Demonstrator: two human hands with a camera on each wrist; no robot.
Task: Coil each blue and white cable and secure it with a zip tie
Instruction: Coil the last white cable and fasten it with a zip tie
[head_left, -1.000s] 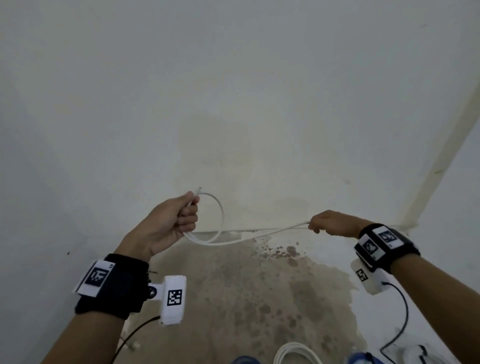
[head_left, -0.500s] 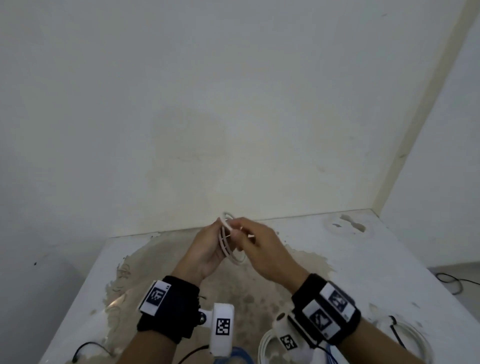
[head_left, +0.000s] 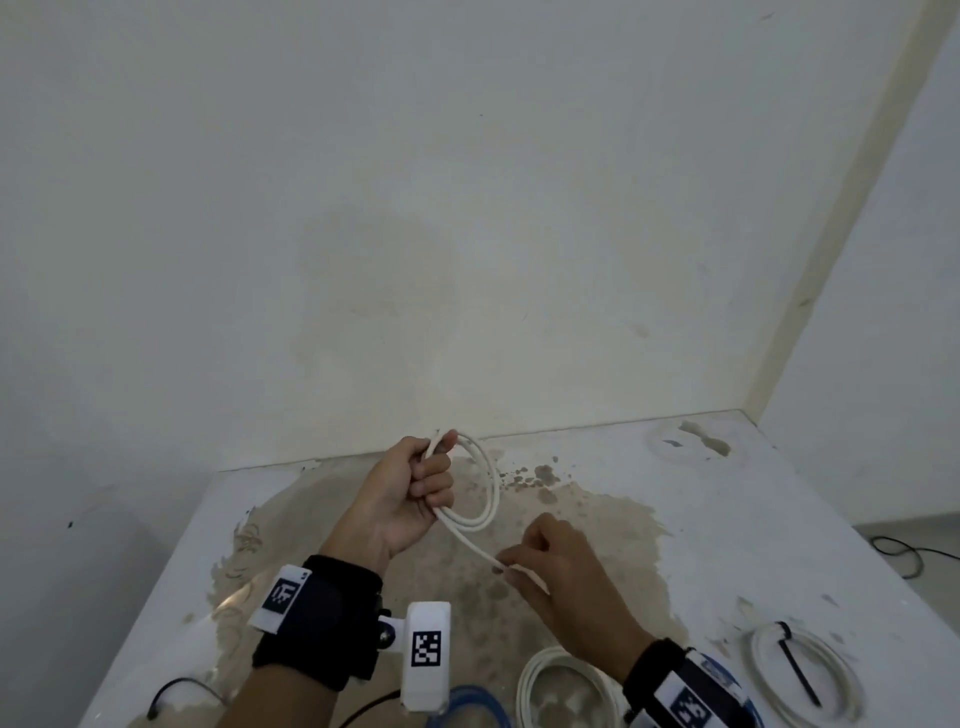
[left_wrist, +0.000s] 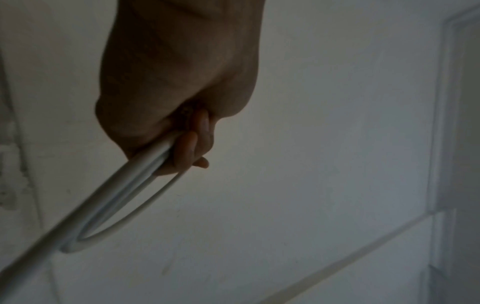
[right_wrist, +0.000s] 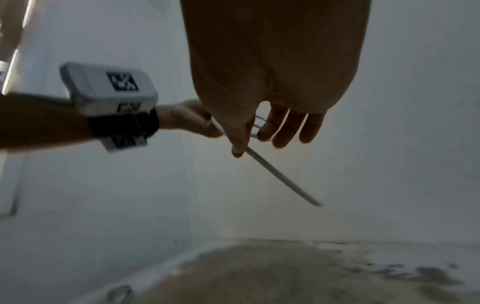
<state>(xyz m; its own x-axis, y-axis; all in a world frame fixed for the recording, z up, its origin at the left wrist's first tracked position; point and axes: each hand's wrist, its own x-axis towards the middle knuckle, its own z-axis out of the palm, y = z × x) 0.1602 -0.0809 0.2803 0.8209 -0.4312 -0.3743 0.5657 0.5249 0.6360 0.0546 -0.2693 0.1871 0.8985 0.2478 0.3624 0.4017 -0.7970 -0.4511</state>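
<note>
My left hand (head_left: 434, 480) grips a white cable (head_left: 491, 493) wound into a small coil of a few loops, held upright above the table. In the left wrist view the curled fingers (left_wrist: 189, 148) clamp the loops (left_wrist: 122, 197). From the coil a straight tail runs down to my right hand (head_left: 511, 564), which pinches it between thumb and forefinger. In the right wrist view the thumb (right_wrist: 240, 142) presses the tail (right_wrist: 283, 179), whose free end sticks out past the hand. The other right fingers hang loosely.
On the stained white table (head_left: 727, 519) near its front edge lie a loose white coil (head_left: 540, 680), a blue cable (head_left: 480, 701) and, at the right, a white coil with a black zip tie (head_left: 797, 670). A black tie (head_left: 174, 693) lies front left. Walls close off the back.
Half a second ago both hands met at the coil. The right hand has since slid down the tail toward me, away from the left hand. The coil has gained loops.
</note>
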